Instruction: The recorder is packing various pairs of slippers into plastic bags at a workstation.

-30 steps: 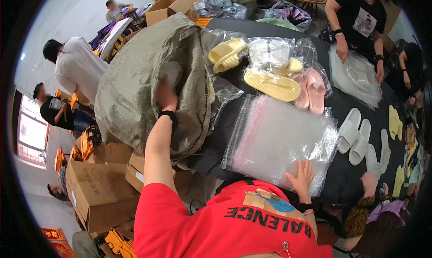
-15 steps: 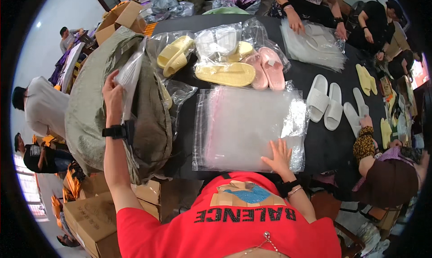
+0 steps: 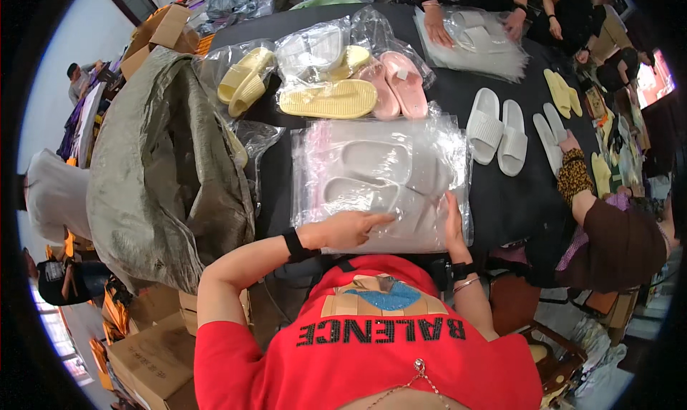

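Note:
A pair of grey-white slippers (image 3: pixel 374 163) in a clear bag lies on the stack of clear plastic bags (image 3: pixel 309 195) in front of me. Over the near part of that bag is my left hand (image 3: pixel 347 229), its index finger stretched out and the other fingers partly bent, gripping nothing. Upright at the bag's near right side, my right hand (image 3: pixel 454 222) has its fingers extended and seems to touch the plastic edge. To the right of the stack, a loose pair of white slippers (image 3: pixel 496 134) rests on the black table (image 3: pixel 501 217).
A large grey-green sack (image 3: pixel 157 174) bulges at the table's left. Bagged yellow slippers (image 3: pixel 247 81) and pink slippers (image 3: pixel 402 84) lie at the far side. Across the table, another person's hands (image 3: pixel 438 27) rest by bagged slippers. At right, a co-worker's hand (image 3: pixel 569 144) touches white slippers.
My left hand has come from the sack, where it held something pale in plastic, to the stack. Bagged slippers now lie there. My right hand has turned from flat to upright.

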Action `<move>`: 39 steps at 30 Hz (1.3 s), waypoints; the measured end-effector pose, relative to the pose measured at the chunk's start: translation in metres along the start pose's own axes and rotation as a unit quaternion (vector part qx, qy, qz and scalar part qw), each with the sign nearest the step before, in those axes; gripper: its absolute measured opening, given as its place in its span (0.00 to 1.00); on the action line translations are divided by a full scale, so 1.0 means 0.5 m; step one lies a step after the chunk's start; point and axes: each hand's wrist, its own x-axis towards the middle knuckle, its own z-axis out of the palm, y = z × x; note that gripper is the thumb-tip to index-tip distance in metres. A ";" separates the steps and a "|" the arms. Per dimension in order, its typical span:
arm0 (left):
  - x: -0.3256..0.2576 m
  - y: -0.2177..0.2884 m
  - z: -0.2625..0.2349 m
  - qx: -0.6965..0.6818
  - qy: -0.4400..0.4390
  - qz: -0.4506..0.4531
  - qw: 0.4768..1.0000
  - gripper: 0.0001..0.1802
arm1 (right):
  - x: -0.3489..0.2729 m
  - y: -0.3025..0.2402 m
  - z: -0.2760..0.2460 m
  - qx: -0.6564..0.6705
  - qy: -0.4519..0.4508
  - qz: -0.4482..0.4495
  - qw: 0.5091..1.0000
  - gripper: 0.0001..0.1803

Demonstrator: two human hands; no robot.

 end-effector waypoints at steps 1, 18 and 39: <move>-0.004 0.000 0.018 -0.020 -0.019 -0.004 1.000 0.32 | -0.001 -0.004 -0.002 0.005 0.033 -0.020 0.999 0.31; -0.096 -0.085 0.016 -0.383 -0.068 -0.234 0.891 0.20 | -0.001 -0.037 -0.001 -0.180 0.087 -0.036 0.979 0.34; -0.075 -0.211 -0.082 -0.508 0.318 -0.284 0.748 0.06 | -0.006 -0.075 0.008 -0.306 0.105 -0.069 0.944 0.34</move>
